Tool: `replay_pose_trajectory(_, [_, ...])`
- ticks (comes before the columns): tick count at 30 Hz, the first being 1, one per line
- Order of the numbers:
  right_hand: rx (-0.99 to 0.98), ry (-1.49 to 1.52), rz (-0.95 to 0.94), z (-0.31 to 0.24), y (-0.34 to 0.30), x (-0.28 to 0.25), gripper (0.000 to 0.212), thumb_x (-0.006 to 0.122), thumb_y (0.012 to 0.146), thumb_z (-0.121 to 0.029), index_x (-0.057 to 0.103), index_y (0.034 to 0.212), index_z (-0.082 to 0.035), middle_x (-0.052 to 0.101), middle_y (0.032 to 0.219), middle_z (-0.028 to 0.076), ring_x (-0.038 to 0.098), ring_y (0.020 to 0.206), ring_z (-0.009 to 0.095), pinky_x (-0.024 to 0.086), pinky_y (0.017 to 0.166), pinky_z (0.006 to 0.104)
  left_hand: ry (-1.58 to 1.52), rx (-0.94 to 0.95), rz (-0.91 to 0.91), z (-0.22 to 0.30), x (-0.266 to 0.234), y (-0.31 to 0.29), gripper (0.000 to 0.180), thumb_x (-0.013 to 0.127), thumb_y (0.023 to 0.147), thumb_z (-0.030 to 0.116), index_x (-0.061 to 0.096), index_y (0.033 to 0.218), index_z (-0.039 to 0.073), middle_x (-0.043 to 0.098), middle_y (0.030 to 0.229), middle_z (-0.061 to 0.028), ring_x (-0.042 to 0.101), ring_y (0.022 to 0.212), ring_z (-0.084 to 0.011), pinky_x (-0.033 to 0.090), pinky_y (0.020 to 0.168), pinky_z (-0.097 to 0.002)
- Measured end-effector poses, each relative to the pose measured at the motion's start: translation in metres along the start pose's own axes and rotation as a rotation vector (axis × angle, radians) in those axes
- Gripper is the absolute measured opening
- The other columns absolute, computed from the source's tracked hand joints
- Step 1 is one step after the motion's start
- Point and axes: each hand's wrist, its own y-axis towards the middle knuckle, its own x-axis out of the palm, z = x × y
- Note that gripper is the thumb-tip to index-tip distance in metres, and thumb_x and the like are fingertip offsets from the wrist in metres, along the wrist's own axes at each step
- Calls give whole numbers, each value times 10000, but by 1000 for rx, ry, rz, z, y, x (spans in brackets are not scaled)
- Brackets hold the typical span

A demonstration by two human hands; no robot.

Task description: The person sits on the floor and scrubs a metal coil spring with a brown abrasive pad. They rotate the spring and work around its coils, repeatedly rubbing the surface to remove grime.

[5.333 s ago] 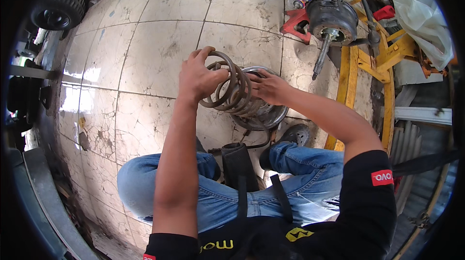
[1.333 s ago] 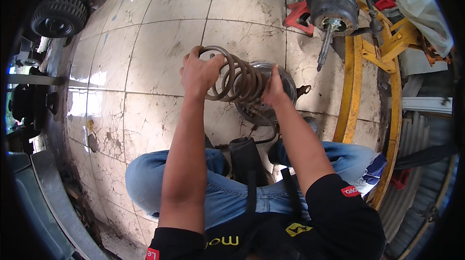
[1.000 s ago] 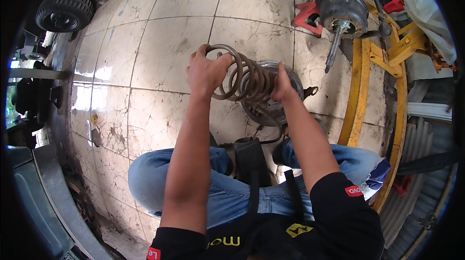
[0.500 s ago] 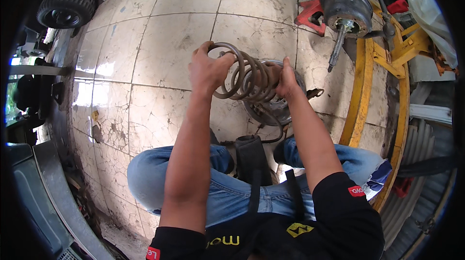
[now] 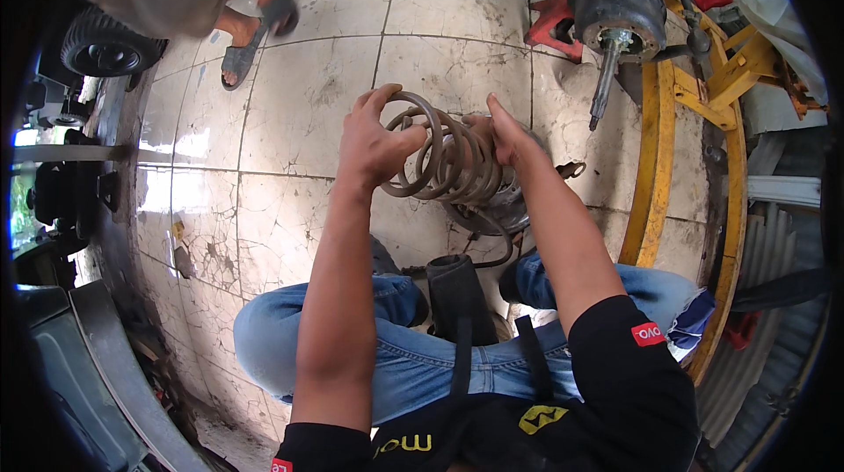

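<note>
A brown metal coil spring (image 5: pixel 439 142) is held on its side between my two hands above the tiled floor. My left hand (image 5: pixel 374 140) grips its left end, with the fingers over the top of the end coil and the thumb against the coils. At the right end my right hand (image 5: pixel 510 134) clasps the spring, its thumb pointing up and its other fingers partly hidden behind the coils. Under and behind that end lies a round metal part (image 5: pixel 505 213), mostly covered by the spring. A black cylinder (image 5: pixel 457 292) stands between my legs.
A drum-shaped hub with a shaft (image 5: pixel 607 59) is at the upper right, near a red stand (image 5: pixel 556 28) and a yellow metal frame (image 5: pixel 652 173). Another person's sandaled foot (image 5: pixel 242 54) is at the upper left, near a tyre (image 5: pixel 110 46). A grey vehicle panel (image 5: pixel 110 375) borders the lower left.
Another person has stepped into view at the upper left. The spring and my hands sit slightly further left, and the right hand has shifted along the coils. The whole view has shifted a little.
</note>
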Motion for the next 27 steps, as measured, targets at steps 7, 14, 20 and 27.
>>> replay_pose_trajectory(7, [-82,-216,-12,18,-17,-6,808,339,969,-659,455,1379,28,535,1352,209,536,1232,292,429,1042,442,-70,-123,149,-1,0,2,676,677,649,298,608,1229,-42,606,1244,-253,585,1172,-362,461,993,-382])
replay_pose_trajectory(14, [-137,136,0,6,-21,-1,790,263,998,-624,405,1411,35,503,1378,219,534,1230,305,422,1054,459,-124,-126,139,-7,2,7,703,697,649,305,598,1232,-76,624,1219,-255,604,1148,-351,464,982,-370])
replay_pose_trajectory(20, [-199,68,136,39,-16,-8,754,273,1003,-610,512,1332,25,543,1347,202,544,1223,302,403,1056,459,-53,-103,112,-7,9,6,736,707,654,345,586,1272,-36,579,1298,-223,572,1192,-348,449,1011,-384])
replay_pose_trajectory(27, [-287,123,453,78,-25,7,842,364,964,-659,423,1389,66,480,1414,191,482,1294,281,383,1069,435,78,-367,127,22,18,11,790,646,691,440,519,1385,84,494,1418,-155,430,1307,-398,356,1089,-473])
